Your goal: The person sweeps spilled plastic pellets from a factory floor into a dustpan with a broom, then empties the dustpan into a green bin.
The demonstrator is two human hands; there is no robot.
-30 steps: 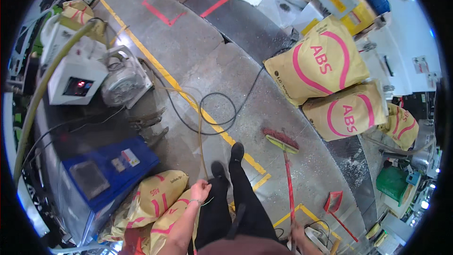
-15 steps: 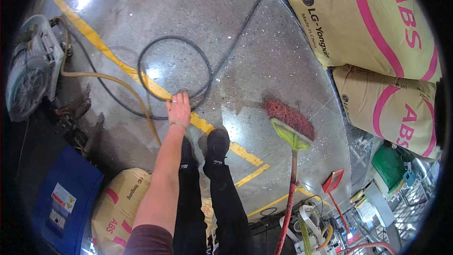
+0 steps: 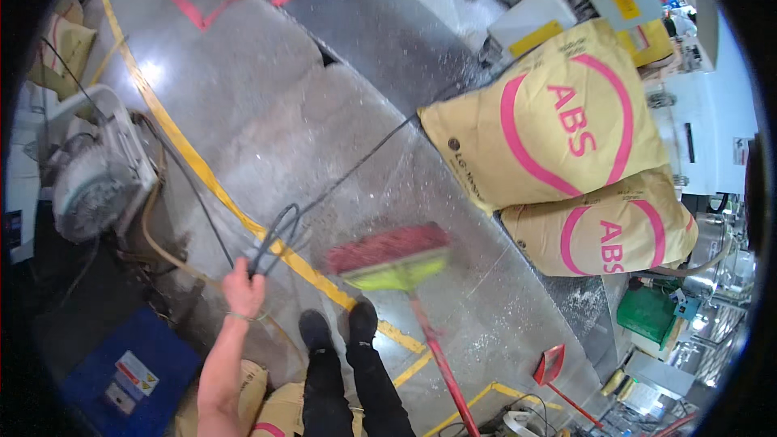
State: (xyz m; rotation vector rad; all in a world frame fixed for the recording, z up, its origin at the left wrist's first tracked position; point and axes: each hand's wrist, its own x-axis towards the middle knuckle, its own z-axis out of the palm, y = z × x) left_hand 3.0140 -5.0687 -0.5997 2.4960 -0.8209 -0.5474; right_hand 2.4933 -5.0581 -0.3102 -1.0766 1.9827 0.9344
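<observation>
My left hand (image 3: pixel 243 291) is closed around a dark grey cable (image 3: pixel 283 226), whose gathered loop stands up from the fist. One length of the cable runs off toward the stacked sacks; another trails back to the left. A broom (image 3: pixel 390 263) with reddish bristles and a yellow-green head is just right of the loop, slightly blurred. Its red handle (image 3: pixel 441 364) slants down out of the picture's lower edge. My right hand is out of view, so whether it holds the handle does not show.
Tan sacks (image 3: pixel 550 121) with pink curves lie stacked at the right. A fan-like machine (image 3: pixel 97 186) with a brown hose stands left, above a blue cabinet (image 3: pixel 133 372). A red dustpan (image 3: pixel 550 364) rests at lower right. Yellow tape (image 3: pixel 202 170) crosses the floor.
My left hand has taken hold of the cable and lifted its loop off the floor, moving left. The broom has shifted left toward my feet, and the head view has turned.
</observation>
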